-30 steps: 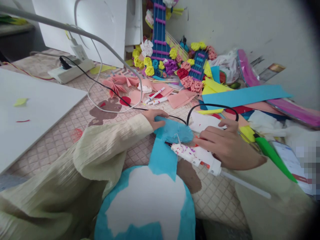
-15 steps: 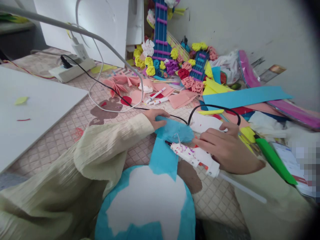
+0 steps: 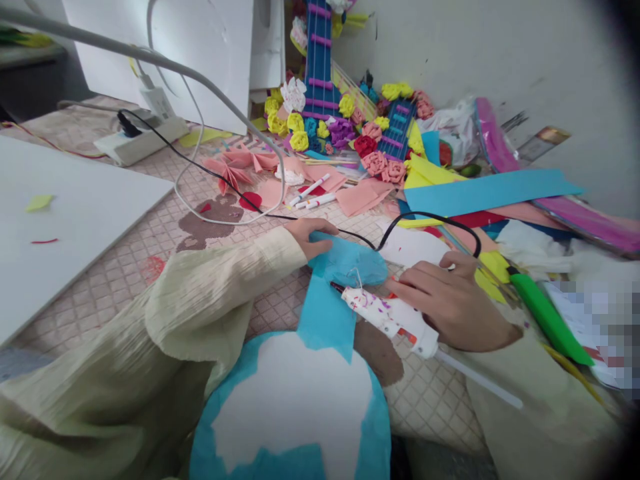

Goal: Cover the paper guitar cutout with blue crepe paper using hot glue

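A guitar-shaped cutout [image 3: 290, 393] lies in front of me, its white face edged with blue paper, its narrow blue neck pointing away. My left hand [image 3: 311, 235] holds the left end of the blue headpiece [image 3: 345, 259] at the top of that neck, thumb toward me and fingers behind. My right hand [image 3: 440, 297] is closed around a white hot glue gun [image 3: 385, 312] speckled with purple and red. The gun's dark nozzle rests over the neck just below the headpiece; whether it touches the paper I cannot tell. A clear glue stick [image 3: 483, 381] sticks out from its back.
A black cord [image 3: 200, 167] runs from the power strip [image 3: 143, 141] toward the glue gun. Decorated blue guitars [image 3: 320, 67] with paper flowers stand at the back. Markers [image 3: 315, 193], paper strips [image 3: 490, 191] and a green cutter [image 3: 550, 317] lie around; a white board [image 3: 75, 233] is left.
The glue gun's rear and my right hand have shifted slightly, while the nozzle stays near the same spot. My left hand keeps its hold. The whole view has drifted a little.
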### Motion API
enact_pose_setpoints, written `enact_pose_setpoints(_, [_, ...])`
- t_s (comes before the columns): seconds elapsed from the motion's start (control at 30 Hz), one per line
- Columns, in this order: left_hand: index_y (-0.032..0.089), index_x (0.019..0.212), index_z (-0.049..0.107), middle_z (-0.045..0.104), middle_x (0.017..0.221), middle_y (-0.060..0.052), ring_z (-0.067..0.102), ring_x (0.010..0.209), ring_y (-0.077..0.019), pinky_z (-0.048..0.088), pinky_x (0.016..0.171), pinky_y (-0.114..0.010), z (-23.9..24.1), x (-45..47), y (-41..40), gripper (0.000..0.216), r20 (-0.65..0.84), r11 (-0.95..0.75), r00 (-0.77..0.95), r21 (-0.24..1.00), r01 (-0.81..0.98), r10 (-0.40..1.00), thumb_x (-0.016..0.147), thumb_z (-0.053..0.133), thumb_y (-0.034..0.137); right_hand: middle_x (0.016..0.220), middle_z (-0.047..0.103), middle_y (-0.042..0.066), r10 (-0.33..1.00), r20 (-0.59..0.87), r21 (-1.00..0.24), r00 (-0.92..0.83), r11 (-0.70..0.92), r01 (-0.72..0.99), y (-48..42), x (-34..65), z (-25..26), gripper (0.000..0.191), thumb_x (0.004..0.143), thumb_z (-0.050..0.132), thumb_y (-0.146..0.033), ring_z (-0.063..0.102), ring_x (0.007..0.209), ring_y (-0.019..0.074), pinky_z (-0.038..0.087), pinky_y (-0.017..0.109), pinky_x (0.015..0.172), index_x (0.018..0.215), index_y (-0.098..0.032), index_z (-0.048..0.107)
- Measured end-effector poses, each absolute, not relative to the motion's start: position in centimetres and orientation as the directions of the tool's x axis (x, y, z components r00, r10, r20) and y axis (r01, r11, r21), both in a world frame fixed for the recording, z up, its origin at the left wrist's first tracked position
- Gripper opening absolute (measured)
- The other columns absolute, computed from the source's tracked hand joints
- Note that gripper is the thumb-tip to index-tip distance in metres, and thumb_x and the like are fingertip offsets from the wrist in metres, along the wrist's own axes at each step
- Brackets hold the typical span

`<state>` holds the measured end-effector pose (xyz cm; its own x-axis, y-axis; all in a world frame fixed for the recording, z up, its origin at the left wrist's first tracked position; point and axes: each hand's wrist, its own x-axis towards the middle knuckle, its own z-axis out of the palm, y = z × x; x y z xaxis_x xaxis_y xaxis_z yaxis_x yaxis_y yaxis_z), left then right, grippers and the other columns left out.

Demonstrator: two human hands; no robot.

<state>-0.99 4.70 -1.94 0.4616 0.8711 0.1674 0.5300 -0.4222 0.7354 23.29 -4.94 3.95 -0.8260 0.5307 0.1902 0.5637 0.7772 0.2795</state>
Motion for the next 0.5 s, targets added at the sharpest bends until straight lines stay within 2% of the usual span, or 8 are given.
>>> enact_pose_setpoints(0.5, [0.018, 0.096, 0.063, 0.068, 0.096, -0.001, 0.061, 0.090, -0.0168, 0.046, 0.083, -0.028, -1.9, -1.0, 4.7, 0.029, 0.157, -0.422, 0.471, 0.733, 0.534, 0.868, 0.068, 0.055, 0.023, 0.065, 0.057, 0.003, 0.505, 0.134, 0.234, -0.853, 0.820, 0.522, -4.2, 22.2, 5.7, 0.028, 0.084, 0.029, -0.015, 0.045, 0.065, 0.0170, 0.017, 0.034, 0.064, 0.082, -0.018, 0.057])
